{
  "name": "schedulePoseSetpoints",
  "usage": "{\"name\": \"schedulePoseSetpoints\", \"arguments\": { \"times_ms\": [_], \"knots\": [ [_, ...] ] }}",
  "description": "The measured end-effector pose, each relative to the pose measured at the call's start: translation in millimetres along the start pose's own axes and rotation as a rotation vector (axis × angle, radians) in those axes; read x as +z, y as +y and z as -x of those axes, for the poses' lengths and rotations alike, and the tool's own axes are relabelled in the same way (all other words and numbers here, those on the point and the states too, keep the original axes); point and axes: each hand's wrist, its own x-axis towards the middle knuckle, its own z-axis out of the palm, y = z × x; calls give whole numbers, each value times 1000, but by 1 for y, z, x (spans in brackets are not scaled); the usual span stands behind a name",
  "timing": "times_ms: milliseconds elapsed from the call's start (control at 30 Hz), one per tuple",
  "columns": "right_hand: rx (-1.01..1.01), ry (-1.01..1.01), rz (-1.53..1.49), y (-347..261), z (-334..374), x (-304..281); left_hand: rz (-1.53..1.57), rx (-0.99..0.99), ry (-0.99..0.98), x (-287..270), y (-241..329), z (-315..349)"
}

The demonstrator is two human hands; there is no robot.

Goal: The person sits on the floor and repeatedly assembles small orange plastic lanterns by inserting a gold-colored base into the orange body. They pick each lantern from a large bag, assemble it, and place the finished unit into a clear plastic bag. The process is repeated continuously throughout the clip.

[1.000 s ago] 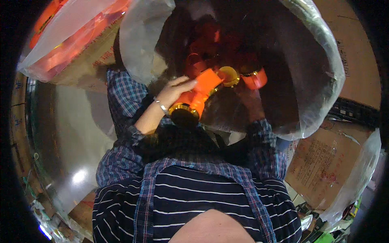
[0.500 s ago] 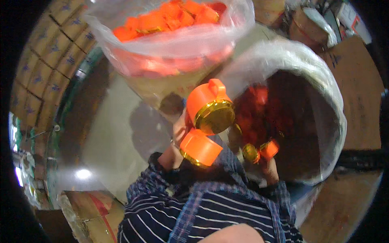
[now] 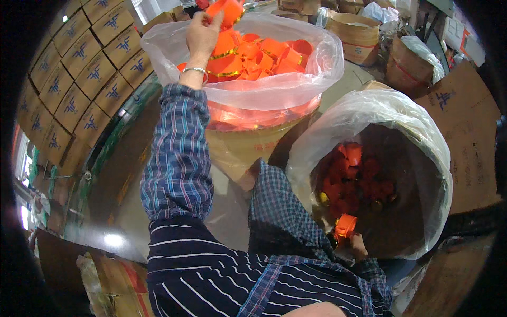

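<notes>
My left hand (image 3: pixel 202 36) reaches out over the far bag-lined drum, its fingers closed on an orange plastic cup (image 3: pixel 226 13). Several more orange cups (image 3: pixel 264 57) with gold bands lie heaped beneath it, inside a clear plastic bag (image 3: pixel 264 95). Low on the right, my right hand (image 3: pixel 358 246) grips another orange cup (image 3: pixel 346 225) at the mouth of a second bag-lined drum (image 3: pixel 443 179). Deeper in that drum, several orange cups (image 3: pixel 350 154) lie in shadow. Whether either hand holds more than one cup, I cannot tell.
Stacked cardboard cartons (image 3: pixel 79 74) form a wall at the left. A flattened cardboard sheet (image 3: pixel 465 137) stands on the right, beside the second drum. Farther back are another round drum (image 3: pixel 354 39) and a brown container (image 3: pixel 409 68). An open carton (image 3: pixel 116 285) sits at lower left.
My left hand has moved from near my lap, where two orange cups showed, up and forward over the far heap. My right hand stays by the near drum, slightly lower, still with a cup.
</notes>
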Motion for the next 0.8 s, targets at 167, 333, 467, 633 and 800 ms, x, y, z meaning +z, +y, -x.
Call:
{"name": "schedulePoseSetpoints", "arguments": {
  "times_ms": [167, 333, 467, 633, 800],
  "knots": [
    [116, 128, 294, -28, -6, 11, -391, 208, -168, 36, -3, 30],
    [35, -45, 138, -140, 26, 45, -48, 435, -220, 27, 34, 113],
    [-336, -284, 308, -280, 37, 71, 72, 561, -129, -10, 66, 173],
    [-943, -206, 307, -454, -34, 143, 333, 415, -310, -53, 109, 260],
    [-1594, 539, 810, -575, -112, 237, 638, 132, -635, -51, 148, 350]
  ]
}}
